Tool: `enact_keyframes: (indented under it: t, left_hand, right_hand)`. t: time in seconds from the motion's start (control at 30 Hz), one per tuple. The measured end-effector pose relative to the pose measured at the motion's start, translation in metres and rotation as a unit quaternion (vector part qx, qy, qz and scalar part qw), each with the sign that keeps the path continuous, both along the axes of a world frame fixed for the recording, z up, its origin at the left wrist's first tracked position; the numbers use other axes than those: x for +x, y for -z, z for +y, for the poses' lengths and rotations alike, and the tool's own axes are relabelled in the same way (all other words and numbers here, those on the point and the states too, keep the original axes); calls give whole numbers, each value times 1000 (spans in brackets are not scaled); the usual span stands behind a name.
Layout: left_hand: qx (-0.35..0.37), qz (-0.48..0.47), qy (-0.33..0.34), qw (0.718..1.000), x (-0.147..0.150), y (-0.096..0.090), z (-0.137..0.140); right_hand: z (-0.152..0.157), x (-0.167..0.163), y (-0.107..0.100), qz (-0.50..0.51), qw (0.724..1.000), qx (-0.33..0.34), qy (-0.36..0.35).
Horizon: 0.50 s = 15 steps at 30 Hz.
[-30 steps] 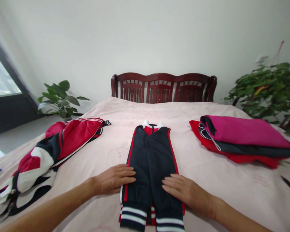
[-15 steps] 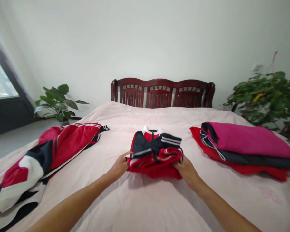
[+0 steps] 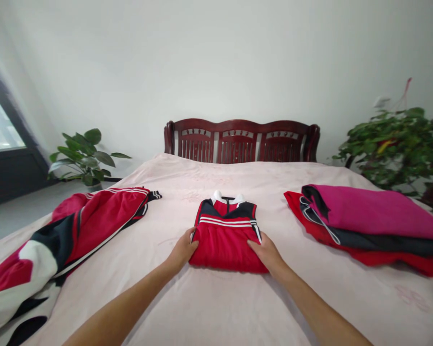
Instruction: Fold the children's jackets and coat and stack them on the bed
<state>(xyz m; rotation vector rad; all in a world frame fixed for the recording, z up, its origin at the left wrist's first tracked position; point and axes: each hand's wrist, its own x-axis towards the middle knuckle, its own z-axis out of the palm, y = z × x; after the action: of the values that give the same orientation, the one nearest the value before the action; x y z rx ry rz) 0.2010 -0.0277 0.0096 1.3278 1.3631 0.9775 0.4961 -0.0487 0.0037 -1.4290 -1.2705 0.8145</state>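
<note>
A folded track jacket [image 3: 226, 245], red and dark navy with white stripes and a white collar, lies on the pink bedsheet [image 3: 216, 307] right in front of me. Its collar points toward the headboard, and a red folded part covers the lower half. At the left edge my left hand [image 3: 183, 247] grips the cloth, thumb on top. My right hand [image 3: 267, 252] holds the right edge the same way. The fingers under the cloth are hidden on both sides.
To the left lie unfolded red, navy and white jackets [image 3: 104, 223]. On the right sits a stack of folded clothes [image 3: 375, 211], magenta on top. A dark wooden headboard [image 3: 238, 139] stands at the back, with a leafy plant [image 3: 82, 156] and a bushy plant [image 3: 400, 144] either side.
The jacket's lower part, with its striped cuffs bunched up before, has been folded over and now lies flat and smooth. Both hands stay at its sides.
</note>
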Motion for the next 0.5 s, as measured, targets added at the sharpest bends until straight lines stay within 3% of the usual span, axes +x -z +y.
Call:
enact_keyframes:
  t: [0.1, 0.17, 0.27, 0.33, 0.4, 0.5]
  left_hand:
    - [63, 19, 12, 998, 1, -2, -3]
    - [112, 81, 39, 990, -3, -1, -6]
    - [122, 222, 73, 965, -14, 4, -18]
    - [141, 280, 72, 947, -26, 6, -32]
    - [220, 304, 89, 923, -39, 7, -48]
    - [350, 342, 181, 853, -55, 8, -65]
  right_hand:
    - [-5, 1, 0, 15, 999, 10, 28]
    - [-10, 6, 1, -1, 1000, 5, 19]
    - [-24, 18, 5, -103, 993, -52, -3]
    - [-37, 26, 4, -199, 977, -65, 32]
    - [-56, 32, 0, -295, 953, -8, 63]
    - [-84, 29, -2, -434, 891, 129, -25]
